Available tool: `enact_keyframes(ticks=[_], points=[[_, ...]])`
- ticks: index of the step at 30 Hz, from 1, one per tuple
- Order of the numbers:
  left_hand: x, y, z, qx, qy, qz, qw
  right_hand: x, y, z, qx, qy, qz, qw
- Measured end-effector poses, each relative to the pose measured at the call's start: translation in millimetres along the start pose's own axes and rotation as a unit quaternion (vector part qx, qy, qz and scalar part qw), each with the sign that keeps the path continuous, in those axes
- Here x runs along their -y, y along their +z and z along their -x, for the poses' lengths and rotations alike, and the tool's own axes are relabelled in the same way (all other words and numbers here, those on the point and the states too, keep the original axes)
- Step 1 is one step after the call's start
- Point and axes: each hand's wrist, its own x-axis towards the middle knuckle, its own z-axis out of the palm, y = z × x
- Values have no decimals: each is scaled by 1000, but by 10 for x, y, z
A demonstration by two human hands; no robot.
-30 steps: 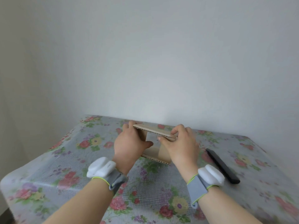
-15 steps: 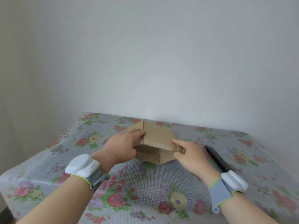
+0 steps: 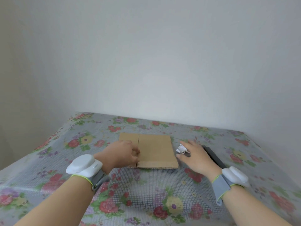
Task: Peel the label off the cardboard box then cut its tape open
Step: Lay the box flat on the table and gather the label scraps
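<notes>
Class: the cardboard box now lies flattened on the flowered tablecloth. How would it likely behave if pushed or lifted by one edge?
The cardboard box lies flat, so it would probably slide, not tip or roll. Its thin corrugated edge suggests lightness. It may fold along the visible crease.

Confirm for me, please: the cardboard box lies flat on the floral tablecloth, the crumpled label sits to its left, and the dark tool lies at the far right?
Not quite. In the head view the crumpled label sits to the right of the cardboard box, by the right hand, not to its left. The rest holds: the box lies flat on the floral tablecloth, and the dark tool lies at the far right.
</notes>
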Motion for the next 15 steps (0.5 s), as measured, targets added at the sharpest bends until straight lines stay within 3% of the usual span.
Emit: enact_keyframes(ticks=[2,5,7,15], points=[[-4,-19,1,6,-2,1,1000,-8,50,-47,10,-33,18,999],[-11,-31,11,8,0,-7,1000,-28,80,-57,-120,-51,5,991],[-8,-24,10,6,-1,-8,1000,-35,77,-63,-158,-40,4,987],[14,-8,3,6,0,1,1000,1,45,-160,-153,0,32,988]])
